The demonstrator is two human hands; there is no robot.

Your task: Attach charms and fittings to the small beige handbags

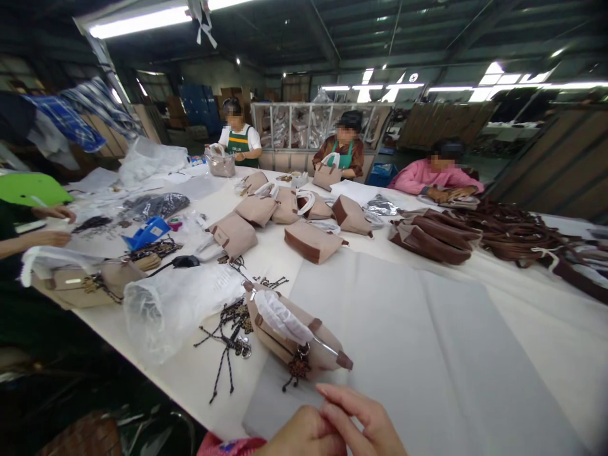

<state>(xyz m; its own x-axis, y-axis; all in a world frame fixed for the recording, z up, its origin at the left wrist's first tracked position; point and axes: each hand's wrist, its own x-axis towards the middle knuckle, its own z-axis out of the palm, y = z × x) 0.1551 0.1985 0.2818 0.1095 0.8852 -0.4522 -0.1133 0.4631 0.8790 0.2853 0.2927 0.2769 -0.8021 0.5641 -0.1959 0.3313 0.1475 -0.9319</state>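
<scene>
My left hand (304, 434) is at the bottom edge, its fingers curled in; whatever they may hold is hidden. Against it rests my right hand (363, 421), its index finger stretched out toward the bag and no object visible in it. Just beyond both hands lies a beige handbag (297, 326) with brown trim, a zipper and white-wrapped handles. A dark beaded charm with cord ends (299, 366) hangs from its side. Left of this bag, several loose cord charms (230, 339) are piled on the white table (475, 278). Neither hand visibly touches the bag.
Grey sheets (399, 329) cover part of the table. Clear plastic bags (161, 310) lie left, near another handbag (90, 282). More beige bags (311, 240), brown bag pieces (430, 237) and brown straps (513, 234) fill the far side. Several co-workers work around the table.
</scene>
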